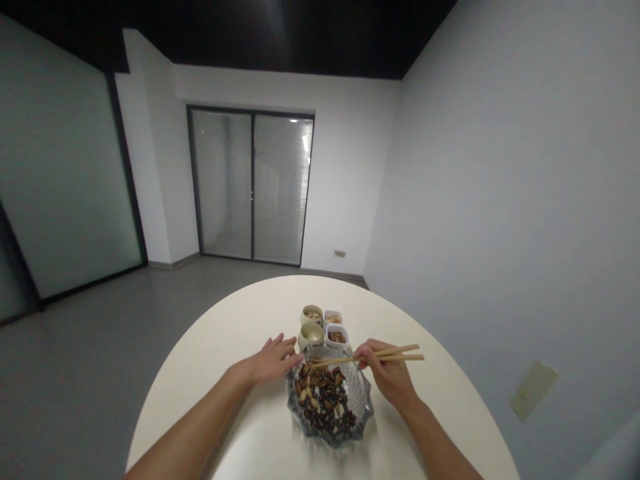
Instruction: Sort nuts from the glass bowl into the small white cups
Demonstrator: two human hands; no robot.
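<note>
A pair of wooden chopsticks (400,353) is gripped in my right hand (387,377), at the right of a scalloped glass bowl (359,390). Their tips reach in among dark seeds and nuts (325,397) heaped in the bowl, where a few paler pieces also lie. Whether the tips pinch a piece is too small to tell. My left hand (275,360) rests with fingers spread at the bowl's left rim, its fingertips close to a cream cup (311,335). Beside that cup stands a white square dish (337,335) with brown pieces in it.
Behind these are a second cream cup (312,315) and another white dish (333,317), both with pale pieces inside. Everything stands on a round white table (220,347). A white wall (480,200) runs along the right, and glass doors (250,187) are at the back.
</note>
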